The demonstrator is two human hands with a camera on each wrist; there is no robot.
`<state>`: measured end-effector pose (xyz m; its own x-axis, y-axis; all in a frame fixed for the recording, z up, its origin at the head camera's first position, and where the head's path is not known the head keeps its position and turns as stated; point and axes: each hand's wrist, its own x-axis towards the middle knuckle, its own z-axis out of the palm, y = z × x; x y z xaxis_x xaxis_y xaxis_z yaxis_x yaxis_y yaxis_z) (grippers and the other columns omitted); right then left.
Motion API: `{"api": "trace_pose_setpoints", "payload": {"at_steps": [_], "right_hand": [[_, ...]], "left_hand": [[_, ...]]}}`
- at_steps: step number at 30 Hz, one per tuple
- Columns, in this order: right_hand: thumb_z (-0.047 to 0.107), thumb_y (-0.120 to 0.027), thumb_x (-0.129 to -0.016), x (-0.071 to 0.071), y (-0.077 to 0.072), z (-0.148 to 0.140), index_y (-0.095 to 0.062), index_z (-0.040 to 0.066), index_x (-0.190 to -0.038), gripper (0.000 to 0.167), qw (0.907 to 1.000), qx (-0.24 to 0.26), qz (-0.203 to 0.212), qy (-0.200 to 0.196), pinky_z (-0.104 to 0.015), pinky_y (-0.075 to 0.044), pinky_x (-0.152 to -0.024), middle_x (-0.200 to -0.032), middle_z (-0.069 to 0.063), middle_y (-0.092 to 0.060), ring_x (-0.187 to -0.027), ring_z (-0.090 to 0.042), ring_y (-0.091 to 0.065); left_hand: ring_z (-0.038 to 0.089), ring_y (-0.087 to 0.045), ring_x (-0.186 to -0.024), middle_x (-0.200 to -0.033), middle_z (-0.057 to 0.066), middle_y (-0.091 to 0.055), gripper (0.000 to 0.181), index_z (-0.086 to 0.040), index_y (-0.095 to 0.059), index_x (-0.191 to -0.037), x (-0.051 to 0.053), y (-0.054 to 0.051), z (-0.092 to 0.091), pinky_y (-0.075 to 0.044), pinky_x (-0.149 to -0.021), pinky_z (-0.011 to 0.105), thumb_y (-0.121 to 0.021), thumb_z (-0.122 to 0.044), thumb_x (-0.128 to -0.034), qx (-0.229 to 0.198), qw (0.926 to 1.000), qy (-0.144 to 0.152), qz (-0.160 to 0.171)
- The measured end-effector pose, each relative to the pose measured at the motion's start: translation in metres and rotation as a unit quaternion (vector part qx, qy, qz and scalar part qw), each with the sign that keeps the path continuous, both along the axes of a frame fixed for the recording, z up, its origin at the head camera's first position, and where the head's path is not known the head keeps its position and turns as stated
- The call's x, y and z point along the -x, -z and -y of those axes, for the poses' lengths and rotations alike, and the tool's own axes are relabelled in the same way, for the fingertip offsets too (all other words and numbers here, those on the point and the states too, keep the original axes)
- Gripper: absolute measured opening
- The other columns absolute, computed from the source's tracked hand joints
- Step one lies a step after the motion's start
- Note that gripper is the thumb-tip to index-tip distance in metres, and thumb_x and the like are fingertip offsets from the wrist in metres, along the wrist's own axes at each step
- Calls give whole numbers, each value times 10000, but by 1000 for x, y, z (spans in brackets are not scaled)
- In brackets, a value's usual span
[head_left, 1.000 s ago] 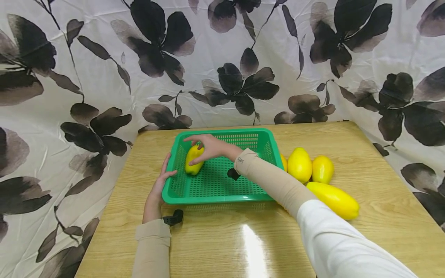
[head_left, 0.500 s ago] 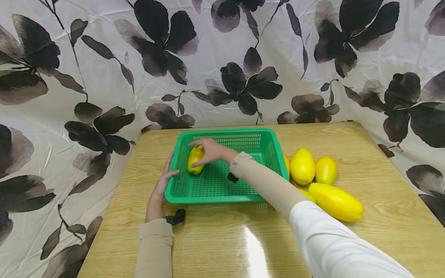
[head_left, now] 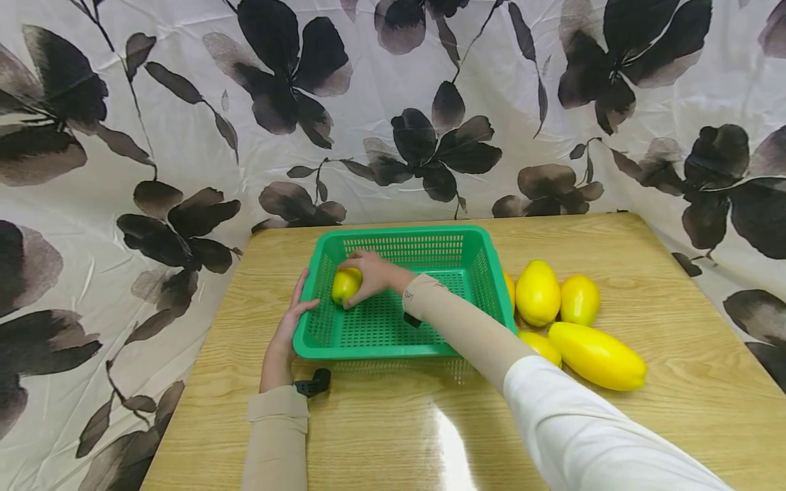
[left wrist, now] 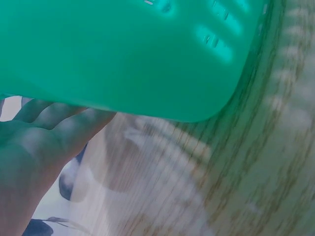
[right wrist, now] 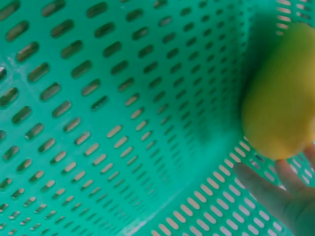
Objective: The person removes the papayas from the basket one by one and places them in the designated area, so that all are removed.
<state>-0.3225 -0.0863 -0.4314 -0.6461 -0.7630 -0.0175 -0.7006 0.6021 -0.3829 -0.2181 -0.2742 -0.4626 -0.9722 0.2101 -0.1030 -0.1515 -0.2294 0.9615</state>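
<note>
In the head view, my right hand (head_left: 376,276) reaches into the green plastic basket (head_left: 393,351) and grips a yellow mango (head_left: 345,286) near the left wall. The mango (right wrist: 283,98) shows a greenish tint in the right wrist view, with my fingers (right wrist: 261,189) at its lower end; the rest of that hand is out of that view. My left hand (head_left: 285,331) holds the basket's left side, its thumb over the rim and the other fingers outside. In the left wrist view those fingers (left wrist: 74,128) lie nearly straight against the basket's outer wall (left wrist: 123,64).
Several yellow mangoes lie right of the basket: a rounded mango (head_left: 537,293), a smaller mango (head_left: 580,300), a long mango (head_left: 597,356), and others partly hidden by the basket and right arm. The wooden table (head_left: 381,429) meets floral cloth (head_left: 368,102) behind and at both sides.
My right hand has closed from a wide spread around the mango to a grip on it. The mango has tipped and looks shorter. The left hand keeps its place on the basket.
</note>
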Motion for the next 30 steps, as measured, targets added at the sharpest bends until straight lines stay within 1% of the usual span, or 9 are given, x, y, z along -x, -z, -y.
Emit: {"api": "trace_pose_setpoints", "payload": {"at_steps": [4, 6, 8, 11, 14, 16, 19, 24, 30], "right_hand": [[502, -761, -651, -4, 4, 2, -433, 194, -1363, 843, 9998, -179, 27, 3, -433, -295, -988, -1433, -165, -260, -1263, -322, -297], [521, -763, -636, -4, 6, 4, -423, 200, -1371, 871, 9998, -221, -12, -3, -440, -272, -1001, -1434, -163, -245, -1262, -312, -302], [531, -768, -621, -5, 7, 6, -426, 204, -1369, 885, 9998, -195, 9, 20, -447, -280, -996, -1431, -162, -239, -1254, -314, -311], [543, -767, -613, -6, 8, 8, -446, 221, -1344, 860, 9998, -152, 115, 84, -431, -335, -961, -1428, -147, -236, -1231, -315, -327], [558, -754, -620, -7, 8, 9, -499, 213, -1272, 781, 9993, -253, 265, 87, -383, -399, -881, -1400, -123, -271, -1165, -298, -369], [578, -736, -626, -7, 9, 9, -521, 212, -1238, 744, 9986, -446, 296, 44, -362, -396, -868, -1379, -105, -294, -1132, -275, -388], [580, -734, -627, -8, 9, 9, -529, 222, -1253, 749, 9970, -693, 334, 25, -361, -389, -887, -1394, -98, -296, -1147, -273, -391], [504, -778, -626, -6, 10, 8, -501, 242, -1296, 771, 9962, -725, 445, 166, -378, -391, -920, -1453, -107, -235, -1225, -308, -349], [455, -797, -628, -4, 12, 7, -510, 226, -1273, 743, 9962, -706, 495, 151, -363, -413, -884, -1440, -117, -247, -1207, -301, -363]], "left_hand": [[320, -123, -1355, -1529, 22, 64, 679, -344, 71, -1461, 2, 4, -1, -190, -1050, 485, -297, -69, -962, -131, 9999, -3, -27], [321, -95, -1363, -1530, 34, 64, 681, -329, 84, -1461, 3, 4, -2, -153, -1058, 496, -287, -51, -962, -277, 9996, 22, -39], [320, -93, -1364, -1530, 38, 61, 683, -311, 86, -1463, 4, 4, -1, -146, -1062, 490, -286, -40, -958, -321, 9995, 11, -70], [329, -86, -1363, -1529, 43, 73, 681, -301, 95, -1462, 4, 4, -1, -151, -1058, 497, -277, -36, -957, -330, 9994, 32, -93], [340, -84, -1361, -1527, 52, 78, 678, -297, 94, -1463, 3, 3, -1, -153, -1055, 504, -274, -37, -957, -312, 9994, 48, -118], [338, -90, -1359, -1527, 48, 81, 677, -309, 93, -1462, 2, 3, -1, -159, -1053, 505, -273, -44, -957, -235, 9996, 55, -115], [322, -87, -1363, -1528, 39, 69, 678, -310, 79, -1465, 2, 3, -1, -144, -1062, 490, -280, -41, -957, -249, 9996, 23, -122], [310, -72, -1368, -1530, 24, 70, 679, -321, 69, -1465, 2, 2, -1, -132, -1066, 486, -286, -43, -958, -233, 9997, -66, -95], [294, -53, -1372, -1529, 29, 69, 691, -322, 51, -1468, 4, 3, -2, -109, -1079, 452, -284, -19, -946, -311, 9994, -129, -71]]}}
